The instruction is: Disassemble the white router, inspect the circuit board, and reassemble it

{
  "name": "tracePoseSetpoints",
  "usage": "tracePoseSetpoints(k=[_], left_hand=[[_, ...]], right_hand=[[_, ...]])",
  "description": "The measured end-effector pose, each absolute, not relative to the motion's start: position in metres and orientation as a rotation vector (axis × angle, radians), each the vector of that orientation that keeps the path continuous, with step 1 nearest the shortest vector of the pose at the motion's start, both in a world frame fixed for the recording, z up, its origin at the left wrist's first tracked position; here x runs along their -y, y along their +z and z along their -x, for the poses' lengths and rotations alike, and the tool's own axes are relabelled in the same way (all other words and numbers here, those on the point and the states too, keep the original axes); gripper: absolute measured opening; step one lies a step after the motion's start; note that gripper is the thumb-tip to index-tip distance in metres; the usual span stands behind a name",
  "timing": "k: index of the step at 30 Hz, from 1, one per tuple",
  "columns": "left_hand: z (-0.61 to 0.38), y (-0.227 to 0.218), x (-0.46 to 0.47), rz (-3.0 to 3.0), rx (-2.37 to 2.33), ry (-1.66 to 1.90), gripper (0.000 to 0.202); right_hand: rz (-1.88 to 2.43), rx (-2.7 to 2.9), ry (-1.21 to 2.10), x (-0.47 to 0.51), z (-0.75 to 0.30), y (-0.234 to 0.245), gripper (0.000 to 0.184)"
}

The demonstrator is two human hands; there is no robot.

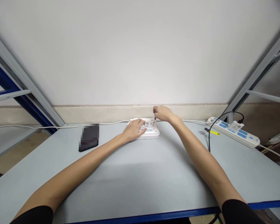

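Observation:
A white router (151,134) lies on the table near the wall, its vented and labelled face turned up. My left hand (133,130) rests on the left part of it with fingers stretched out, covering part of the label. Above the far right corner is my right hand (162,113), closed round a small screwdriver (155,118) with a reddish handle. The screwdriver stands nearly upright, its tip at the router's top face; whether it sits in a screw is too small to see.
To the left lies a black phone (89,137), its screen blurred. A white power strip (234,132) with a plugged-in adapter (235,126) stands at the right. From it a black cable (209,141) with a yellow tag runs over the table. A white cable (112,123) follows the wall.

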State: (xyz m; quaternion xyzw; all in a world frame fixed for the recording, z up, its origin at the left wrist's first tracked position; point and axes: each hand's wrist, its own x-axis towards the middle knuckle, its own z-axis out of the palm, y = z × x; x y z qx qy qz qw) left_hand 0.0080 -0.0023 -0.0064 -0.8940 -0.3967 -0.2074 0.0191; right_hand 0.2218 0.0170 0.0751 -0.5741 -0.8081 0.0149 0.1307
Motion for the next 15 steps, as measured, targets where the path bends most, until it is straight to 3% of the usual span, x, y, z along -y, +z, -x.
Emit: tracePoseSetpoints(k=[5, 15], left_hand=[[-0.0079, -0.0075, 0.0016, 2.777, 1.222, -0.646, 0.033], [-0.0077, -0.0086, 0.0002, 2.783, 1.232, -0.64, 0.034]], right_hand=[[1.695, 2.325, -0.028, -0.0184, -0.219, 0.0739, 0.031], [1.704, 2.344, 0.038, -0.0148, -0.2224, 0.0771, 0.021]])
